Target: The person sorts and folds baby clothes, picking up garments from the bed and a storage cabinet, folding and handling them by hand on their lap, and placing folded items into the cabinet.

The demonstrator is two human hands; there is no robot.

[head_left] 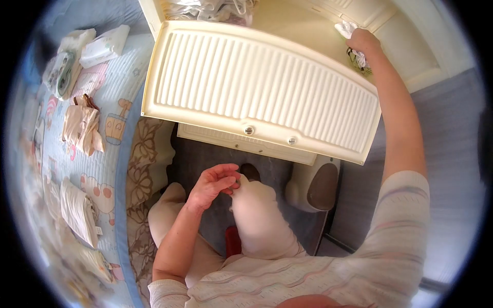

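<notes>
My right hand [363,42] reaches into an open cream drawer [267,87] at the upper right, its fingers closed round a bundle of white cloth [347,28]. A dark-and-green patterned part of cloth [358,60] shows just below that hand. Over my knee, my left hand [214,186] hovers with its fingers loosely curved and apart, and nothing shows in it. More white and grey cloth [210,10] lies in the drawer's left part. The ribbed drawer front stands between my two hands.
A bed with a light blue patterned cover [120,174] is at the left. On it lie a beige folded garment [82,128], a white folded cloth [79,213] and a white packet [105,46]. A second drawer [246,145] sticks out below the first.
</notes>
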